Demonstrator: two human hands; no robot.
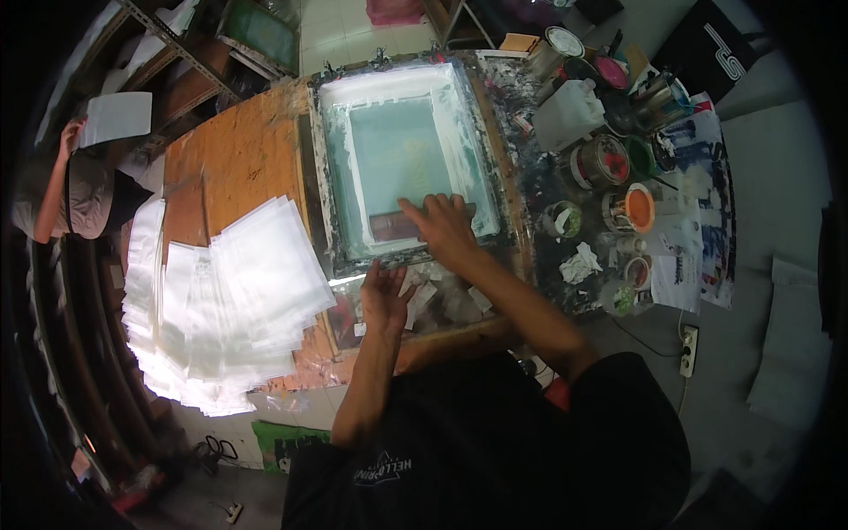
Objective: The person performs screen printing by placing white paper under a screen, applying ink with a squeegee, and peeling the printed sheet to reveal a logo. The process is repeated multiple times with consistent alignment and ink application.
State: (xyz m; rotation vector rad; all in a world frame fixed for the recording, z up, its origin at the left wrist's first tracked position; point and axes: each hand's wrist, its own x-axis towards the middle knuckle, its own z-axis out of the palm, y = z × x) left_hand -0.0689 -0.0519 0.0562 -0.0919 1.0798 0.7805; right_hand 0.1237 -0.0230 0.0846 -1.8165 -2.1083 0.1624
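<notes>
A screen-printing frame [488, 157] with pale green mesh [389, 141] and whitish borders lies on the worktable. Near its close end, a dark reddish squeegee [393, 226] rests on the mesh. My right hand [444, 231] is closed over the squeegee's right part, its index finger stretched along the top. Palm turned up, my left hand [385, 300] is at the near edge of the frame with its fingers apart. Its fingertips reach the frame's edge; whether they touch it I cannot tell. Left of the frame, white sheets [274, 252] lie fanned in overlapping stacks.
Hinge clamps [380, 58] stand at the frame's far edge. Crowding the right are a white jug [568, 115], an orange paint tub [638, 208], several cans and crumpled tissue [580, 264]. At the far left another person's hand [71, 137] holds a white sheet [119, 117] near shelving.
</notes>
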